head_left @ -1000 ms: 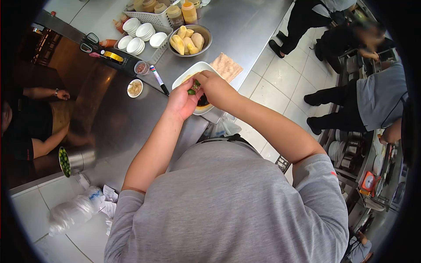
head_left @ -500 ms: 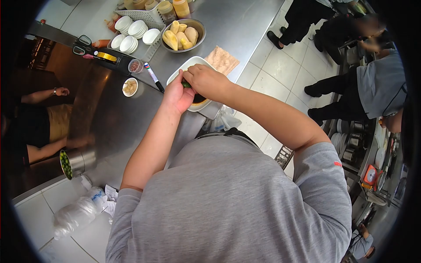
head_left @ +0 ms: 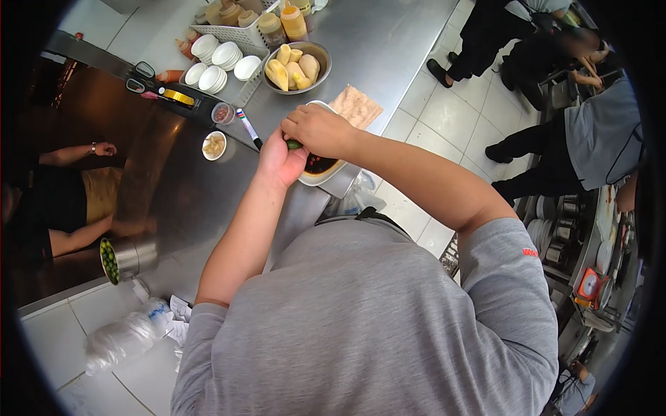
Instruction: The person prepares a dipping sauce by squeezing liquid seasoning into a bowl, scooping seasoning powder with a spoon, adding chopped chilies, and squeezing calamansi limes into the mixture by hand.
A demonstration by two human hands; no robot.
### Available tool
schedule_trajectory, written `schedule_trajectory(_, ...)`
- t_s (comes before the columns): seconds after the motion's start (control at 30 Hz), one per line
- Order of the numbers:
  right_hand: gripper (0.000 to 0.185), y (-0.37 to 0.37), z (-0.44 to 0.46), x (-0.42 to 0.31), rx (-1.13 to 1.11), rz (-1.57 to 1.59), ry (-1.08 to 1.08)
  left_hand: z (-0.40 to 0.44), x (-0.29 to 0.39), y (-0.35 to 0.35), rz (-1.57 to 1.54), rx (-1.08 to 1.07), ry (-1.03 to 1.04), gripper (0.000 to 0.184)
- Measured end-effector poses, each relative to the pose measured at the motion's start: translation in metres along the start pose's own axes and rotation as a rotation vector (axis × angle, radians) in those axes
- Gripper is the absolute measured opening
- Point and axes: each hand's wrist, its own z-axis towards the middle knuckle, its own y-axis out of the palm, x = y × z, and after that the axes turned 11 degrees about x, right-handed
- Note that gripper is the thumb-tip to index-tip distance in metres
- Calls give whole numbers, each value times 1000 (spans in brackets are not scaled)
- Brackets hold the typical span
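Observation:
Both my hands meet over a white dish (head_left: 316, 182) of dark brown sauce (head_left: 319, 163) with red bits in it. Between them shows part of a small green lime (head_left: 293, 144), mostly covered by fingers. My left hand (head_left: 281, 159) is closed around it from below, palm turned up. From above, my right hand (head_left: 320, 130) wraps its fingers over the same fruit. A folded tan cloth (head_left: 357, 107) lies just beyond the dish. A marker pen (head_left: 248, 128) and a small white bowl of pale pieces (head_left: 214, 145) are left of my hands.
Behind the dish stand a steel bowl of peeled yellow pieces (head_left: 319, 76) and a white basket (head_left: 243, 38) with bottles and small white dishes. At left is a steel pot of small green limes (head_left: 125, 258). Several people work at a counter on the right.
The view has shifted slightly, so the counter items appear a little lower and to the right. My hands stay together over the dish on the lime, and more sauce shows.

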Motion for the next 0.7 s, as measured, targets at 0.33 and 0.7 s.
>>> schedule_trajectory(0.33, 21, -9, 0, -9, -112, 45, 129, 0, -10, 4, -74, 72, 28, 19)
schedule_trajectory(0.7, 25, -16, 9, -20, -187, 111, 180, -5, -20, 10, -127, 193, 30, 23)
